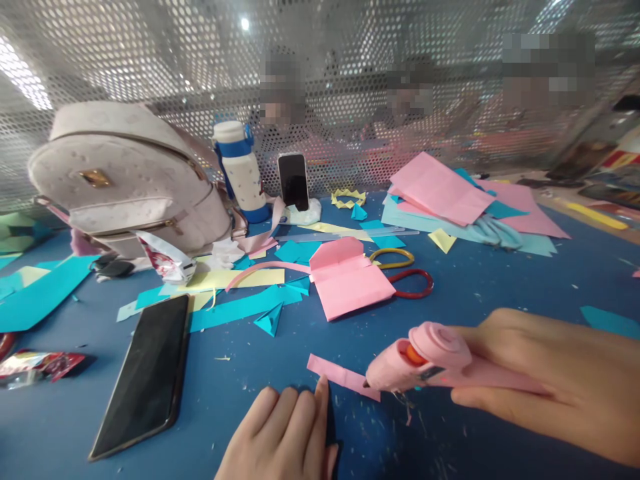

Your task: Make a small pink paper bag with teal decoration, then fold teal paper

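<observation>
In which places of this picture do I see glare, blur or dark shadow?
Head view: a bright streak glares on the perforated panel, upper left; head view: that panel looks soft, with pixelated patches; head view: dark shadow borders the left hand, while the pink strip and glue gun look clearer.

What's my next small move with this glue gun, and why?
Probably squeeze a little glue onto the pink paper strip: your right hand holds the glue gun, nozzle at the strip's right end, while your left hand touches it.
</observation>
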Motion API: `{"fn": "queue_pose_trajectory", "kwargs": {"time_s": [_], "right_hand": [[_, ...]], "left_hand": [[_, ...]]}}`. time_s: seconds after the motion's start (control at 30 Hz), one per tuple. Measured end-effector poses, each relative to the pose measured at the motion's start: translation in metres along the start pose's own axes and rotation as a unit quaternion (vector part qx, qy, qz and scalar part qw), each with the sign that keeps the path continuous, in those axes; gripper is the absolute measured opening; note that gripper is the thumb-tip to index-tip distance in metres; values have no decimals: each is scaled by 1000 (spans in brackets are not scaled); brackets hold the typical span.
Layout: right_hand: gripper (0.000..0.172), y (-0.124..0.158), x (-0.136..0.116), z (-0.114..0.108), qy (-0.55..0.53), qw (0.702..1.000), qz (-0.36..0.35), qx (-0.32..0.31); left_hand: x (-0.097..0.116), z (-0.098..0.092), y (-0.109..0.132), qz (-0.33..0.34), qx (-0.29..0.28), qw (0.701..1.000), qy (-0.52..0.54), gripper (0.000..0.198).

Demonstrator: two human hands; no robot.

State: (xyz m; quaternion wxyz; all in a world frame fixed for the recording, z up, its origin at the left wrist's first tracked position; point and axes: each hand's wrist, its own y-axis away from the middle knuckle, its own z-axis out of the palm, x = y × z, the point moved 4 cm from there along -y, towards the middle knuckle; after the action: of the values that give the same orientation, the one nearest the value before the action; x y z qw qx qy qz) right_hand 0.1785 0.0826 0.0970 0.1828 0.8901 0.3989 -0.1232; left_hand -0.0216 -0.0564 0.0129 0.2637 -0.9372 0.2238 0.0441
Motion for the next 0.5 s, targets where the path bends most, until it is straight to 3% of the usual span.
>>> {"fn": "queue_pose_trajectory", "kwargs": {"time_s": [0.1,0.5], "right_hand": [[24,-2,-3,4,1,999,-21,-42],[26,-1,1,5,7,999,-12,-33]], "left_hand": [[0,0,0,0,-1,1000,1,32],[0,0,0,3,-4,1000,-2,31]]}}
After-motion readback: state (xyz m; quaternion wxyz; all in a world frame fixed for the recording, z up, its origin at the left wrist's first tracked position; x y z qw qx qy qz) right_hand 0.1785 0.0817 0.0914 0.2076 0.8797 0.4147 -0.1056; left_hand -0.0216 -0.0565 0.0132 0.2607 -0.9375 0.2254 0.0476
